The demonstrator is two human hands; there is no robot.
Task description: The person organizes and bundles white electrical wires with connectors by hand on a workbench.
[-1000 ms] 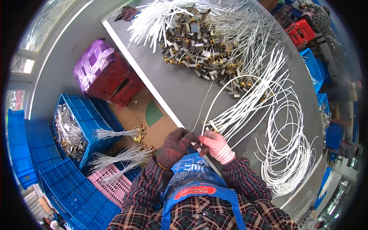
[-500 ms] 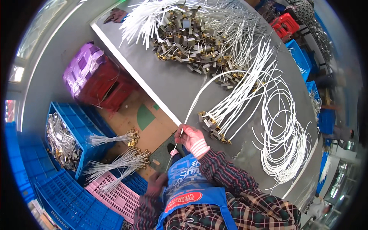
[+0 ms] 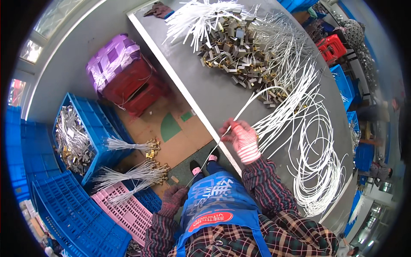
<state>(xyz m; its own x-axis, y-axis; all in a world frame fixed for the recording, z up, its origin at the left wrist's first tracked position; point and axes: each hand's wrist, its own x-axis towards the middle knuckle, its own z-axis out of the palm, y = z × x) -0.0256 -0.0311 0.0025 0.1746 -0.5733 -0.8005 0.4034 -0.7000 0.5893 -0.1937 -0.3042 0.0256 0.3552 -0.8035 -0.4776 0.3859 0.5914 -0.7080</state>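
My right hand [image 3: 243,140], in a pink-and-white striped glove, is at the table edge, with fingers pinched on a white sleeve [image 3: 249,103]. That sleeve curves back over the table toward the pile. From the same fingers a thin wire [image 3: 207,161] runs down to my left hand [image 3: 173,199], stretched nearly straight. My left hand, in a dark reddish glove, is low beside my apron and closed on the wire's lower end. To the right of my right hand lies a bundle of white sleeves [image 3: 282,122], with long coils [image 3: 319,184] farther right.
A heap of metal blocks with wires [image 3: 235,47] covers the back of the grey table [image 3: 184,55]. At left are a blue crate [image 3: 96,141] of wired parts, a pink crate [image 3: 128,212] bearing wire bundles, and stacked red stools [image 3: 137,85]. A dark glove [image 3: 159,10] lies at the far corner.
The view has shifted, so the table appears farther right. My hands are farther apart, with more thin wire showing between them. My left hand, blurred before, is now sharp.
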